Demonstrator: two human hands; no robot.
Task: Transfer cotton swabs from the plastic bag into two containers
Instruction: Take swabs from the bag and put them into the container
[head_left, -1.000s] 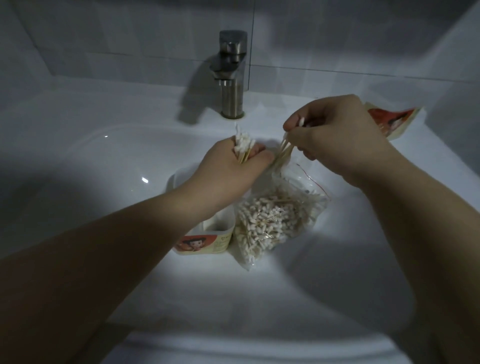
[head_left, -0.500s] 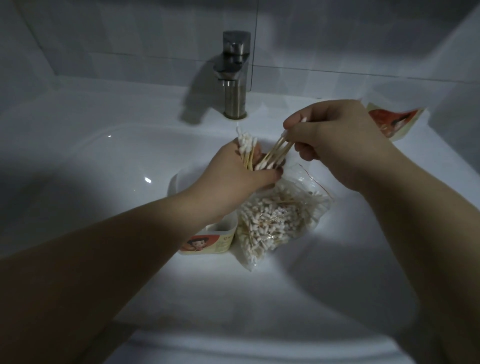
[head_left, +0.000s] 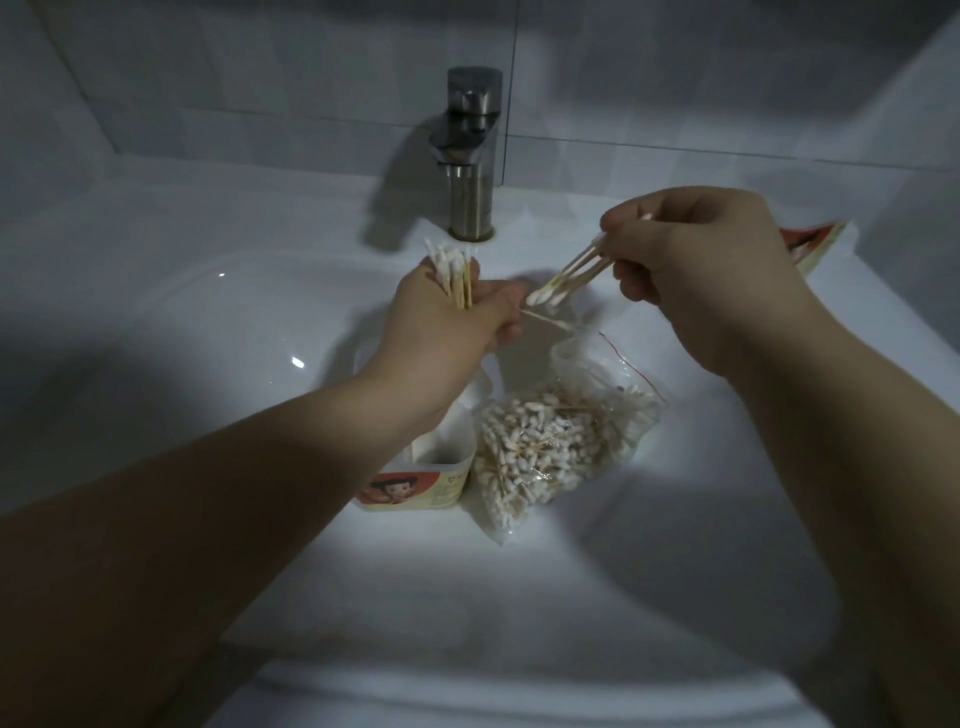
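Most cotton swabs (head_left: 540, 436) are being left in the plastic bag (head_left: 613, 364) in the sink (head_left: 234, 322); a bundle (head_left: 457, 275) is being clutched in the left grip (head_left: 447, 322), a few pinched in the right grip (head_left: 696, 270); the near container (head_left: 441, 470) seemingly unfilled.

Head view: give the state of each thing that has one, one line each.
Clear plastic bag of cotton swabs: open, lying in white sink, holds many.
White red-labelled container: open, standing beside bag.
Steel faucet: no water running.
Left hand: grips upright swab bundle.
Right hand: pinches several swabs.
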